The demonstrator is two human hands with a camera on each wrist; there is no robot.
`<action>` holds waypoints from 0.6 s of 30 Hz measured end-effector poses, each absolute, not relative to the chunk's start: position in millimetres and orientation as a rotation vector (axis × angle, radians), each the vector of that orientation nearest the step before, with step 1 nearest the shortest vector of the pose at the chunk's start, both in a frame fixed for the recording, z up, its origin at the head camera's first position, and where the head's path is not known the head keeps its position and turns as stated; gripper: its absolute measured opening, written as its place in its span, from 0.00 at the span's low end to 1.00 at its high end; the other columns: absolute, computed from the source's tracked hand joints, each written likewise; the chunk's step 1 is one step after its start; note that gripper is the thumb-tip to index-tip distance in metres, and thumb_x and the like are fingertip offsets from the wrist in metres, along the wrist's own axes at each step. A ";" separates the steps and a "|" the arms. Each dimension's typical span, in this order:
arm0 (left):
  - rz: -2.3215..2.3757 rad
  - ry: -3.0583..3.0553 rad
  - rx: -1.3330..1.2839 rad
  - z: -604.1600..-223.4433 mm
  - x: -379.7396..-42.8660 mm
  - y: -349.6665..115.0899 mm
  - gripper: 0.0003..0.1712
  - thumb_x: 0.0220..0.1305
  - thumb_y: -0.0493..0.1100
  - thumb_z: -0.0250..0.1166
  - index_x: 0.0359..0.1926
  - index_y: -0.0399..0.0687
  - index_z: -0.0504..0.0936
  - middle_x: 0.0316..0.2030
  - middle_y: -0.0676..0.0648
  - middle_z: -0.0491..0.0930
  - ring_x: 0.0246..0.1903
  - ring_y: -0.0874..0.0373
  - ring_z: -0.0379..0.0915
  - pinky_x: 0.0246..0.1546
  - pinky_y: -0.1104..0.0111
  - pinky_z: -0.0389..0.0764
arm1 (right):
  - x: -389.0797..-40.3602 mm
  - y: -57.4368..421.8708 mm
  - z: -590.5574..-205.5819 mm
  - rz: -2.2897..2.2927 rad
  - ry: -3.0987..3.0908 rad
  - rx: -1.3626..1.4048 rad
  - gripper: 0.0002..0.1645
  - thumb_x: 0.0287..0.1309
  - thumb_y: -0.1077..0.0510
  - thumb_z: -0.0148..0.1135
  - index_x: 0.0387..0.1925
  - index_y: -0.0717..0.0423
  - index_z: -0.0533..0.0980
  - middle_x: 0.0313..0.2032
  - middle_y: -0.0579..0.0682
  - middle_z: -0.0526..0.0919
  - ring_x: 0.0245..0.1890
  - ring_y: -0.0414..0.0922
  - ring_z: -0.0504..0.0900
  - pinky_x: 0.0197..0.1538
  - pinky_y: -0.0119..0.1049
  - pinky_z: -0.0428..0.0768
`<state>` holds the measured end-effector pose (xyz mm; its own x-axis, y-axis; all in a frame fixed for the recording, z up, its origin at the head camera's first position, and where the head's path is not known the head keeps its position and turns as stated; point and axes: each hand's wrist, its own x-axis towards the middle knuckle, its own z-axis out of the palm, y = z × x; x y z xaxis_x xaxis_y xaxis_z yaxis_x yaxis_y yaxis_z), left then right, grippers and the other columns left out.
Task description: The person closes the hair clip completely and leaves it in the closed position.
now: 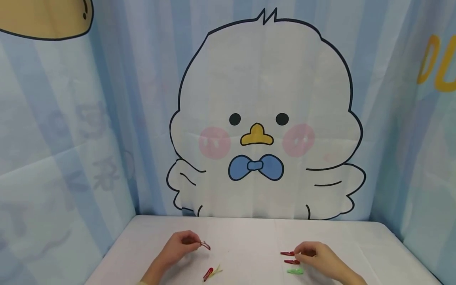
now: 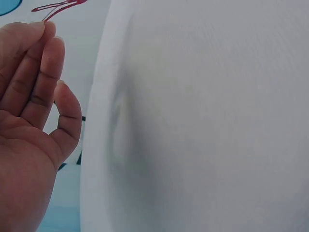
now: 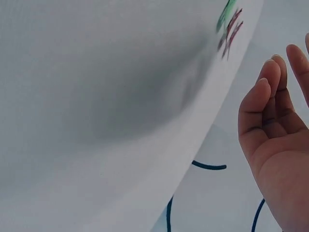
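Between thumb and fingertips, my left hand [image 1: 182,246] pinches a dark red snap hair clip [image 1: 205,245]. In the left wrist view that red clip [image 2: 60,7] shows its two metal parts spread apart. A red clip [image 1: 208,274] and a yellow clip [image 1: 215,271] lie together on the table, nearer me than that hand. My right hand [image 1: 318,256] hovers at the right with thumb and fingers apart, holding nothing. Just left of its fingertips lie two red clips, a farther one [image 1: 287,253] and a nearer one [image 1: 291,262], with a green clip [image 1: 295,271] below them.
The white tabletop [image 1: 249,245] ends at a curtain [image 1: 153,118] printed with a large chick. Curtain panels also stand along the left and right sides.
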<state>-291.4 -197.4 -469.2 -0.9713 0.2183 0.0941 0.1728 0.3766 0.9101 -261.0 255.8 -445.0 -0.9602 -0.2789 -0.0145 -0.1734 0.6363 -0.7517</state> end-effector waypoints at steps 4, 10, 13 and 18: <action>1.732 2.527 0.393 -465.9 -289.6 -190.7 0.08 0.62 0.36 0.71 0.40 0.37 0.83 0.34 0.49 0.83 0.35 0.55 0.77 0.39 0.62 0.78 | -258.6 250.8 -438.7 -1.272 2.708 -0.354 0.14 0.65 0.51 0.67 0.42 0.59 0.83 0.36 0.47 0.84 0.36 0.46 0.77 0.41 0.41 0.79; 1.811 2.434 0.429 -461.7 -287.0 -180.0 0.13 0.63 0.35 0.70 0.44 0.30 0.82 0.36 0.48 0.83 0.37 0.54 0.77 0.41 0.62 0.78 | -258.0 244.5 -432.5 -1.340 2.686 -0.470 0.17 0.67 0.51 0.65 0.45 0.62 0.82 0.38 0.49 0.84 0.36 0.47 0.79 0.38 0.36 0.79; 1.832 2.413 0.437 -459.2 -284.5 -172.7 0.13 0.63 0.36 0.70 0.45 0.30 0.82 0.37 0.48 0.84 0.37 0.54 0.76 0.41 0.63 0.78 | -257.2 240.3 -430.2 -1.393 2.658 -0.516 0.17 0.68 0.52 0.64 0.46 0.63 0.82 0.39 0.51 0.85 0.36 0.49 0.79 0.38 0.34 0.79; 1.888 2.352 0.451 -455.1 -277.7 -158.5 0.13 0.63 0.36 0.70 0.45 0.30 0.82 0.36 0.48 0.84 0.36 0.55 0.77 0.40 0.64 0.77 | -253.5 229.9 -426.7 -1.487 2.593 -0.558 0.18 0.68 0.52 0.64 0.46 0.64 0.81 0.41 0.55 0.86 0.39 0.54 0.83 0.38 0.39 0.82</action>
